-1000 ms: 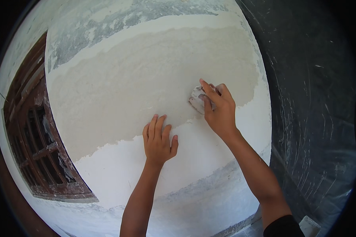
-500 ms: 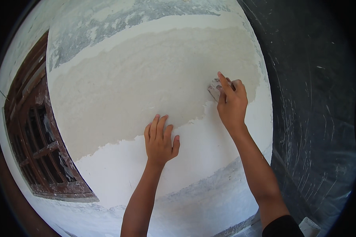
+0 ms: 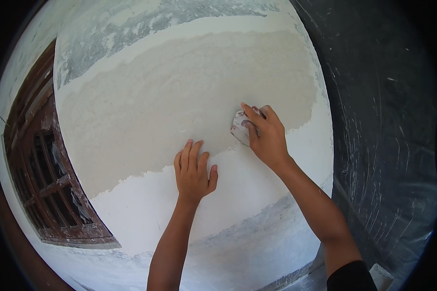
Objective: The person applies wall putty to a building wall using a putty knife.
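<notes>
My right hand (image 3: 268, 138) is closed around a flat scraper (image 3: 239, 127) smeared with white and brownish stains. Its plate lies against the wall near the lower edge of a broad beige-grey patch (image 3: 155, 92), and my fingers hide the part they grip. To the left and a little lower, my left hand (image 3: 193, 172) rests on the wall with its fingers stretched out and holds nothing. Those fingertips reach onto the beige-grey patch, while the palm is over the white coat (image 3: 141, 208) below it.
A dark brown wooden window frame (image 3: 58, 194) with bars is set into the wall at left. Beyond the wall's right edge hangs a dark sheet (image 3: 383, 126) with pale streaks. A pale-edged object (image 3: 381, 277) stands by my right sleeve at the lower right.
My right hand has moved left and down across the wall with the scraper, coming nearer my left hand. The left hand stays in nearly the same place.
</notes>
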The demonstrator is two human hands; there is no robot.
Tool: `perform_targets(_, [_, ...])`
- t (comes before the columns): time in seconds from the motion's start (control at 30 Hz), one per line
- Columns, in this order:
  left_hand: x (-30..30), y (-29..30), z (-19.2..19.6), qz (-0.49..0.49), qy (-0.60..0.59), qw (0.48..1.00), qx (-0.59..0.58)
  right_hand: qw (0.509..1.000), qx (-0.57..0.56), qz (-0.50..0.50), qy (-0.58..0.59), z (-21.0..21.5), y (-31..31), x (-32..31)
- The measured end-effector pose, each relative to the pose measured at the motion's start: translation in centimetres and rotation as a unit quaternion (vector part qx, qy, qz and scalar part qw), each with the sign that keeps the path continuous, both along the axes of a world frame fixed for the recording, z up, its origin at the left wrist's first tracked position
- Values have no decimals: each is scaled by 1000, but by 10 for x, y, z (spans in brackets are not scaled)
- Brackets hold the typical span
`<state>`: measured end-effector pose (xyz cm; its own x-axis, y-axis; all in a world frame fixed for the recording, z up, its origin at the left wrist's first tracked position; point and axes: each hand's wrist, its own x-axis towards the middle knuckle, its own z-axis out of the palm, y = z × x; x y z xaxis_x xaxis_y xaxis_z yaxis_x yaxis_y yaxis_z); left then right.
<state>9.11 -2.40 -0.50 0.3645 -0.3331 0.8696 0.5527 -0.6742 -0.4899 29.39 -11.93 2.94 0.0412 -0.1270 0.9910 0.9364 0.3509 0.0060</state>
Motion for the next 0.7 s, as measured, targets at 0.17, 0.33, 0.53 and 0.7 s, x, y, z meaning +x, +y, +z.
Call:
perform_targets(0.17, [1, -1, 0, -3, 0, 1000, -1, 998, 45, 17, 43, 5, -12, -14])
perform_targets(0.33, [-1, 1, -1, -2, -3, 1000, 3, 994, 34, -73, 75, 9, -4, -2])
perform_targets(0.53, [3, 0, -1, -5, -2, 1000, 1, 995, -36, 88, -6, -7, -4, -37])
perform_targets(0.7, [0, 0, -1, -9, -7, 1000, 1, 981, 58, -121, 138, 9, -18, 10])
